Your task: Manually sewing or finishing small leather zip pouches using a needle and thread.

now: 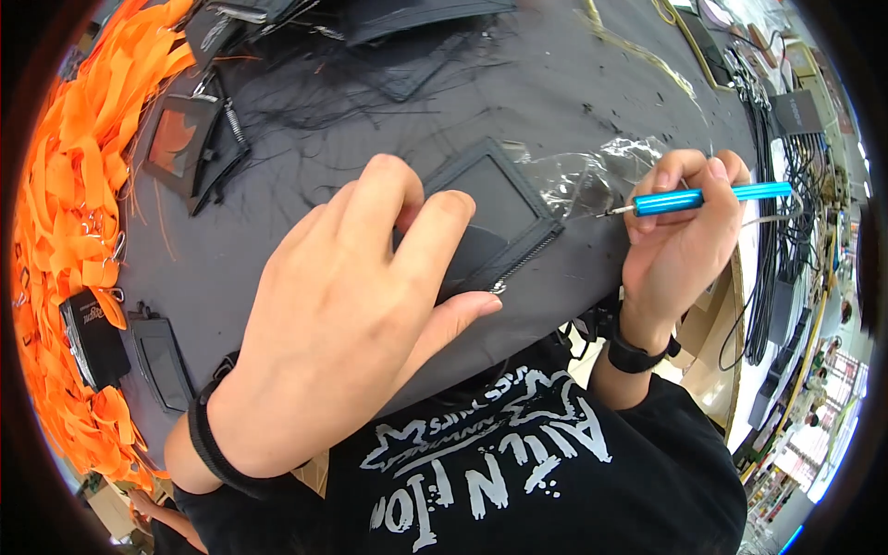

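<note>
Black badge holder [490, 217] with a zipper along its edge lies flat on the dark desk [573, 92], close to the near edge, just in front of the person's chest. The left hand [356, 305] rests on top of it, fingers spread and pressing down, the thumb lying beside the zipper end; it pins the holder rather than closing around it. The right hand [680, 231] is clenched around a slim blue tool [708, 197], held like a pen, with its thin metal tip pointing left toward the holder's right corner. Whether the tip touches the holder cannot be told. A crumpled piece of clear plastic wrap [592, 171] lies just beyond that corner, between the holder and the right hand.

Loose black threads are scattered over the desk's middle. More black holders [190, 143] lie toward the far left corner, and two others [162, 361] sit by the left edge. A heap of orange lanyards [69, 185] runs along the whole left edge. Bundled black cables [768, 185] hang past the right edge.
</note>
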A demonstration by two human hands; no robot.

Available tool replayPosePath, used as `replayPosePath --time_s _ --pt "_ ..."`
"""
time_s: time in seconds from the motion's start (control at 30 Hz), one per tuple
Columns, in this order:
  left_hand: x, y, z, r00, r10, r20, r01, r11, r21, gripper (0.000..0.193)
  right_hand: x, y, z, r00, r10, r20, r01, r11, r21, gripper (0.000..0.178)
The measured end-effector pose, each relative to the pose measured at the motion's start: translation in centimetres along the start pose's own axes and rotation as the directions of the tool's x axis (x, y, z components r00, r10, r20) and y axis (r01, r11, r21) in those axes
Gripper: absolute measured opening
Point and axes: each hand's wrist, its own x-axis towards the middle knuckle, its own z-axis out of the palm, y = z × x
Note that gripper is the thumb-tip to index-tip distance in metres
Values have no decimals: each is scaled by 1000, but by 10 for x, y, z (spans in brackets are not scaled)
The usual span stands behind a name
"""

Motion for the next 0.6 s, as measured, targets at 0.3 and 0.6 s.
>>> replayPosePath --time_s 0.3,0.6 --pt "36 29 21 997 68 34 -71 994 85 28 -1 5 -1 988 103 113 -79 977 -196 11" --pt "41 26 17 992 -123 -25 116 976 -182 15 0 6 -2 981 102 166 -53 960 -274 11"
